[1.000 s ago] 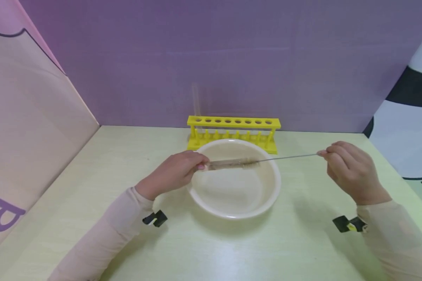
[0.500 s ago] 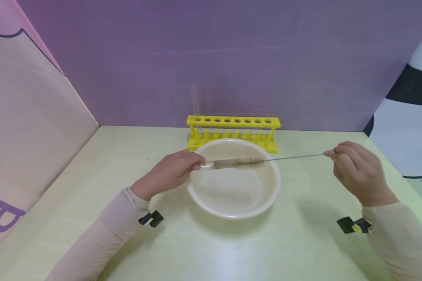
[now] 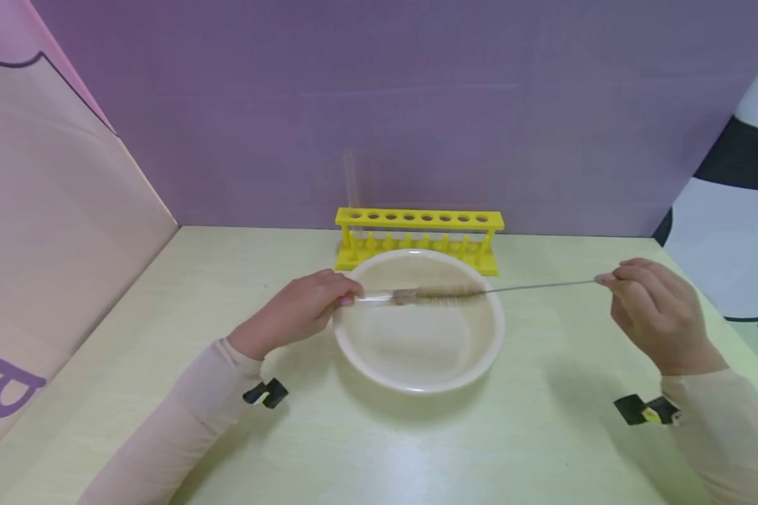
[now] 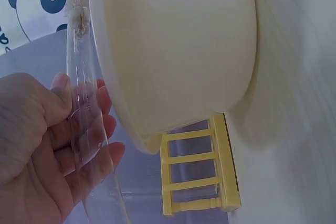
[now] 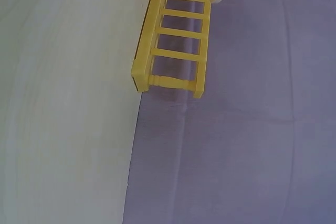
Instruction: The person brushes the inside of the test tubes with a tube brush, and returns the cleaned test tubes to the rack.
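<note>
A clear glass test tube (image 4: 85,103) lies across my left hand (image 3: 297,308), held between the thumb and the curled fingers. Its mouth points right, over the cream basin (image 3: 417,387). A test tube brush (image 3: 451,294) with pale bristles sits at that mouth; in the left wrist view its tip is inside the tube and most of the bristles stand outside. The thin wire handle runs right to my right hand (image 3: 660,312), which pinches its end with thumb and fingers. The right wrist view does not show the right hand.
Behind the basin stands a yellow test tube rack (image 3: 420,219), with a clear tube (image 3: 351,179) upright in its leftmost hole. A purple backdrop (image 3: 385,105) rises at the table's far edge. The pale table (image 3: 404,456) extends around the basin.
My right hand has moved right, drawing the brush partly out of the test tube, so more bristles show. The left hand has shifted slightly left with the tube.
</note>
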`<action>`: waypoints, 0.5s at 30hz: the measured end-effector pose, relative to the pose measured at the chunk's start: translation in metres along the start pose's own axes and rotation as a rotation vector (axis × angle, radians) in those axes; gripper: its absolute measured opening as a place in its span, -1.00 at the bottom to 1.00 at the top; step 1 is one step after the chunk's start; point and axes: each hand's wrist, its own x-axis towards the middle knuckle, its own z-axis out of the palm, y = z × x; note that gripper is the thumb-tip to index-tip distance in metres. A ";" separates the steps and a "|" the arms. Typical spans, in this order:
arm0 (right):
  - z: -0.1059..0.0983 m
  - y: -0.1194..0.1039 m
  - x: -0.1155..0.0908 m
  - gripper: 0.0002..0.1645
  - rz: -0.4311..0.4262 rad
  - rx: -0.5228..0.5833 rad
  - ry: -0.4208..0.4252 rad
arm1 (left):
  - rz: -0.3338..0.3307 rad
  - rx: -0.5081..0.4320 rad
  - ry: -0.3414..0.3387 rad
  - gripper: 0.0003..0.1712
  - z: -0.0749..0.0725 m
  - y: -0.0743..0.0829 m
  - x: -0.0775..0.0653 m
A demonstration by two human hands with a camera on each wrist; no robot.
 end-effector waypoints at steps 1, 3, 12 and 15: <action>0.000 0.000 -0.001 -0.64 0.000 0.002 0.004 | 0.002 0.001 -0.001 -0.80 0.000 0.000 0.000; -0.001 0.001 -0.002 -0.63 0.001 0.000 0.009 | 0.001 0.001 -0.003 -0.80 0.000 -0.001 -0.001; -0.004 0.005 -0.008 -0.63 0.024 -0.025 0.036 | -0.032 -0.015 -0.017 -0.79 -0.004 0.001 0.002; -0.005 0.005 -0.008 -0.63 0.028 -0.027 0.048 | -0.030 -0.014 -0.018 -0.79 -0.005 0.002 0.002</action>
